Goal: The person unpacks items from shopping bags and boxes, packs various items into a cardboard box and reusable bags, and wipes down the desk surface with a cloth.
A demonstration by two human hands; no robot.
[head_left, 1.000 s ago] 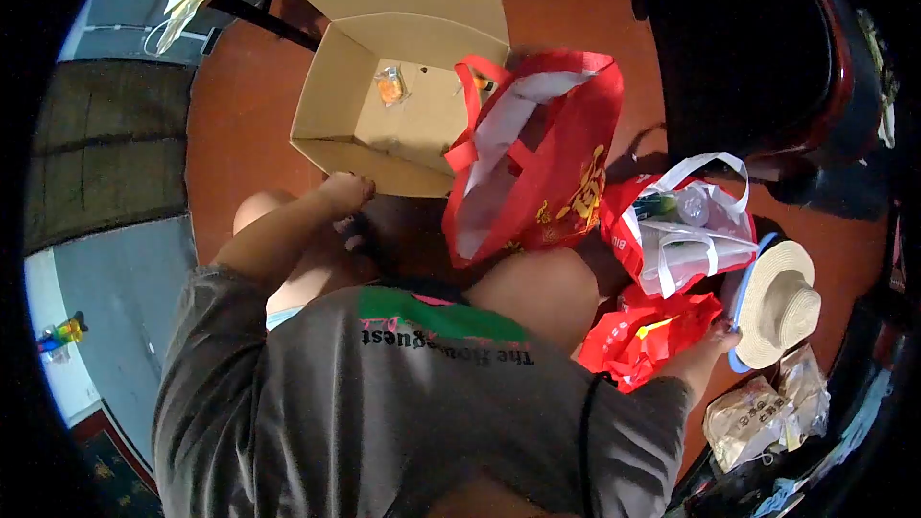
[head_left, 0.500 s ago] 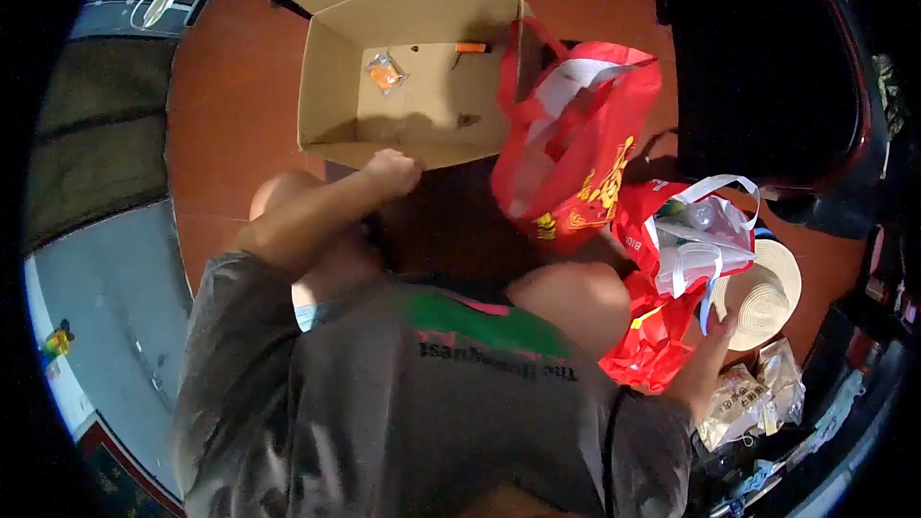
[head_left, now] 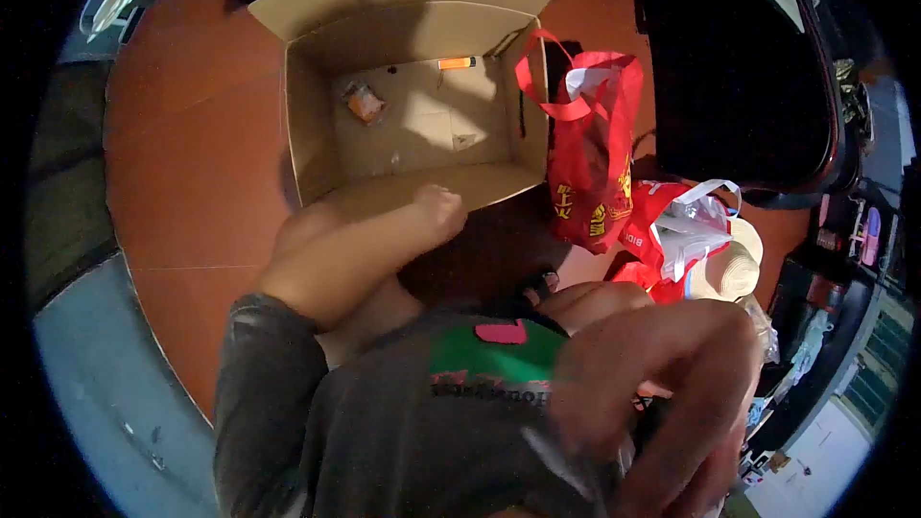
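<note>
Here, yellow characters mark the red bag [head_left: 597, 158] right of the cardboard box [head_left: 422, 129]; the left hand [head_left: 441, 211], curled, contents hidden, is at the box's near edge (the right hand [head_left: 597, 405] blurs, grip unclear).

We are looking into a dim room where uneven light is falling from a source outside the frame. Inside the cardboard box [head_left: 460, 27], a pale patch is brightening the right part of the base, while a soft-edged shadow is darkening the far wall and flap. Below the box's near side, the floor [head_left: 192, 134] is sinking into deep shade, and much of the upper right is dissolving into near-black. Of the hands, the right hand [head_left: 590, 401] is smearing with blur; the left hand [head_left: 441, 211] is showing firmer edges. Wide-lens distortion is curving lines outward, and black is swallowing the corners.
</note>
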